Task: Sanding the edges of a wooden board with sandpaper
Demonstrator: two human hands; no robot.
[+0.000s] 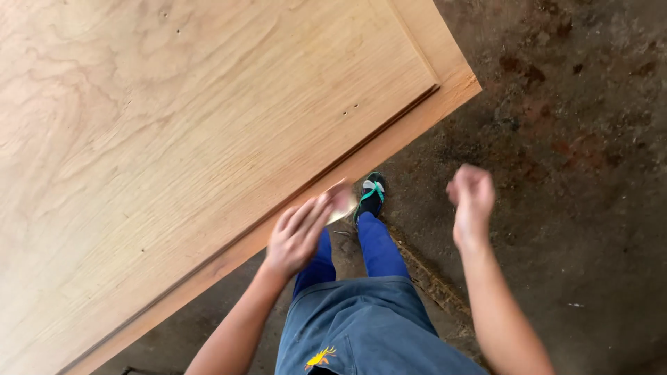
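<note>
Left hand (pixel 297 236) fingers extended, pinching a blurred pale scrap (pixel 340 203) at smooth plywood panel (pixel 174 139) edge, right hand (pixel 471 201) fisted, grip curled closed, over stained concrete floor (pixel 583 173)

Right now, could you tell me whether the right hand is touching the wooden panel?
Apart. The head view shows the right hand loosely closed and raised over the dark stained floor, with floor plainly visible between it and the wooden panel.
</note>
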